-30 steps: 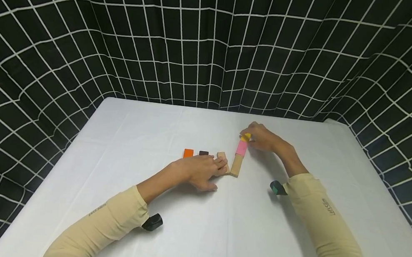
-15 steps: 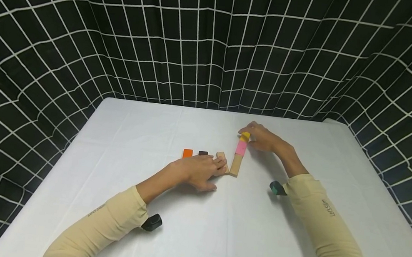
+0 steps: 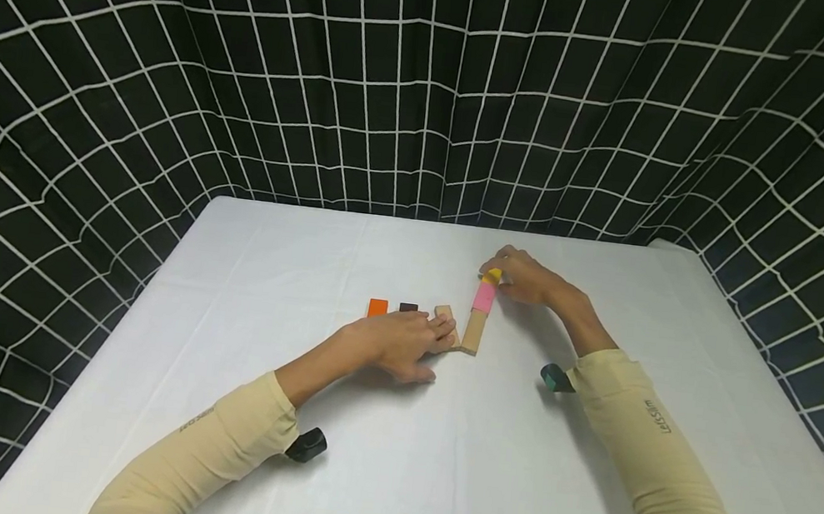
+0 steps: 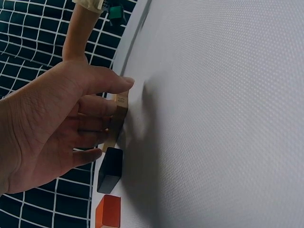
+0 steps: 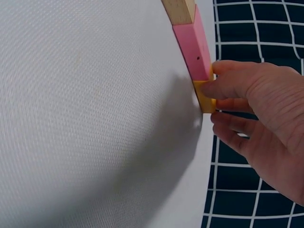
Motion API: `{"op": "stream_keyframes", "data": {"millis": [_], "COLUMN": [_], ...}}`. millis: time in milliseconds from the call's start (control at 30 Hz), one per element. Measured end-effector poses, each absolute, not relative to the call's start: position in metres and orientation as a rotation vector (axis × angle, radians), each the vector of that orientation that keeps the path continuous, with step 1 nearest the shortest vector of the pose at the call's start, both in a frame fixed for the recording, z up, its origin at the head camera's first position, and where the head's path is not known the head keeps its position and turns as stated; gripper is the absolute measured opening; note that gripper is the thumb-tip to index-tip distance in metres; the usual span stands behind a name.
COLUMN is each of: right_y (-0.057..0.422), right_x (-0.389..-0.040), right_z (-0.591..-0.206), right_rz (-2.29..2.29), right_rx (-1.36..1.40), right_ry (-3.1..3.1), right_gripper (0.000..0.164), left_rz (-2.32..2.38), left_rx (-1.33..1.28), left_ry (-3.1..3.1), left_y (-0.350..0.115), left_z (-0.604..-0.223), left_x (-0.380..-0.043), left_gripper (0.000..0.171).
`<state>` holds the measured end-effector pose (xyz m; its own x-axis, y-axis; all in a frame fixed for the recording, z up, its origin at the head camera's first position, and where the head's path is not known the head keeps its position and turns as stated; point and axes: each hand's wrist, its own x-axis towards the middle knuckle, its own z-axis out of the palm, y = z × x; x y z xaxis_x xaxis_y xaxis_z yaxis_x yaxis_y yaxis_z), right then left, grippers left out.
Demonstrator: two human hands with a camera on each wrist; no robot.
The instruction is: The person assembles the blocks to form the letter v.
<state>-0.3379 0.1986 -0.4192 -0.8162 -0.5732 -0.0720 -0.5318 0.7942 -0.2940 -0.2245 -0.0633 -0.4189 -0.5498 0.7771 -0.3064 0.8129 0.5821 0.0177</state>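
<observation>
pinching the yellow block (image 3: 492, 276) beyond the pink block (image 3: 484, 297) is the right hand (image 3: 525, 276), head view; left wrist: left hand (image 4: 64, 116), fingers extended, touches a wooden block (image 4: 122, 104); right wrist: yellow block seems light, stiff, best side-held.

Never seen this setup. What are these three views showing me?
No machine: a person's bare hands work at a white cloth-covered table. The head camera looks forward and down; each wrist camera watches its own hand. The right hand pinches a yellow rectangular block, ending a line with a pink rectangular block and a plain wooden block. The left hand touches a second wooden block, partly hidden. To its left lie a dark rectangular block and an orange rectangular block.
</observation>
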Motion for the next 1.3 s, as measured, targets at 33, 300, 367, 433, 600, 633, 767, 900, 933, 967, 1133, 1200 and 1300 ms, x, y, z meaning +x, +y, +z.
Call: {"op": "stream_keyframes", "data": {"millis": [33, 300, 367, 433, 600, 633, 767, 900, 933, 967, 1133, 1200, 1300], "right_y": [0.199, 0.2, 0.201, 0.201, 0.204, 0.205, 0.211, 0.215, 0.216, 0.216, 0.216, 0.215, 0.212], "right_x": [-0.338, -0.337, -0.337, -0.337, -0.334, -0.333, -0.325, -0.316, -0.315, -0.314, -0.312, -0.312, -0.313], "right_z": [-0.419, -0.417, -0.417, -0.416, -0.415, -0.415, -0.413, -0.412, -0.412, -0.412, -0.414, -0.413, -0.412], "right_rz": [-0.395, -0.403, -0.402, -0.404, -0.377, -0.375, -0.362, -0.381, -0.385, -0.396, -0.409, -0.408, -0.398], "right_rx": [-0.874, -0.884, -0.885, -0.875, -0.873, -0.886, -0.989, -1.082, -1.094, -1.101, -1.112, -1.098, -1.082], "right_ry": [2.824, 2.822, 2.821, 2.817, 2.822, 2.826, 2.849, 2.842, 2.834, 2.818, 2.766, 2.752, 2.745], "right_gripper": [0.041, 0.042, 0.042, 0.042, 0.046, 0.047, 0.046, 0.047, 0.048, 0.049, 0.053, 0.054, 0.056], "left_rz": [-0.182, -0.205, -0.21, -0.211, -0.188, -0.188, -0.19, -0.172, -0.167, -0.165, -0.149, -0.129, -0.096], "left_rx": [1.306, 1.325, 1.33, 1.327, 1.301, 1.298, 1.302, 1.305, 1.303, 1.305, 1.301, 1.309, 1.338], "left_ry": [2.534, 2.541, 2.542, 2.541, 2.526, 2.525, 2.524, 2.526, 2.525, 2.527, 2.528, 2.527, 2.539], "left_y": [-0.063, -0.062, -0.061, -0.061, -0.059, -0.059, -0.058, -0.06, -0.061, -0.062, -0.063, -0.063, -0.064], "left_z": [-0.419, -0.419, -0.419, -0.419, -0.418, -0.418, -0.418, -0.418, -0.418, -0.418, -0.416, -0.417, -0.419], "left_x": [-0.224, -0.225, -0.225, -0.225, -0.224, -0.224, -0.224, -0.224, -0.224, -0.225, -0.226, -0.226, -0.226], "left_gripper": [0.071, 0.071, 0.071, 0.071, 0.071, 0.071, 0.071, 0.071, 0.07, 0.07, 0.07, 0.069, 0.063]}}
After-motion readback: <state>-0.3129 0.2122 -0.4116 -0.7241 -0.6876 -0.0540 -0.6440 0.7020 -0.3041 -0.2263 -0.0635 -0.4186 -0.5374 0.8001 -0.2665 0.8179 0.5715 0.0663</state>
